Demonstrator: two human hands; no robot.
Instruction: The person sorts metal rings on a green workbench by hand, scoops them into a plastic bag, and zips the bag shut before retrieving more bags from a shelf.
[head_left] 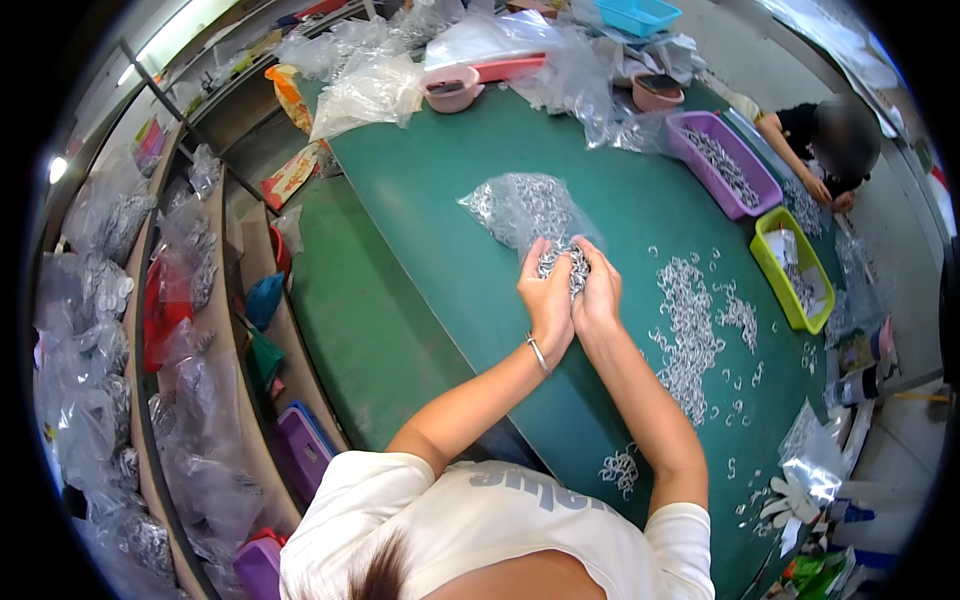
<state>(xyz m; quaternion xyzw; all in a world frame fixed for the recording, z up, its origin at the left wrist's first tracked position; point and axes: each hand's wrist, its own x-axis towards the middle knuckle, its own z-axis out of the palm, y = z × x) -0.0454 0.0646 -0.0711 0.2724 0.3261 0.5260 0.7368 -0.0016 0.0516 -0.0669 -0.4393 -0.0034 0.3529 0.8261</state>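
Cupped together over the green table, my left hand point(546, 300) and my right hand point(599, 290) hold a heap of small silver metal rings point(565, 262) between them. The fingers of both hands curl around the heap. Just beyond my fingertips lies a clear plastic bag point(530, 205) with many similar silver pieces in it. My fingertips meet the near end of this bag; whether they grip its plastic I cannot tell. To the right of my hands a long loose pile of silver metal pieces point(688, 330) is spread on the table.
A purple bin point(735, 195) and a lime-green bin point(768, 268) stand at the right edge, near another person's hands point(830, 195). A pink bowl point(452, 90) and plastic bags point(375, 90) cover the far end. Shelves with bagged parts point(190, 400) line the left. White gloves point(790, 500) lie at the near right.
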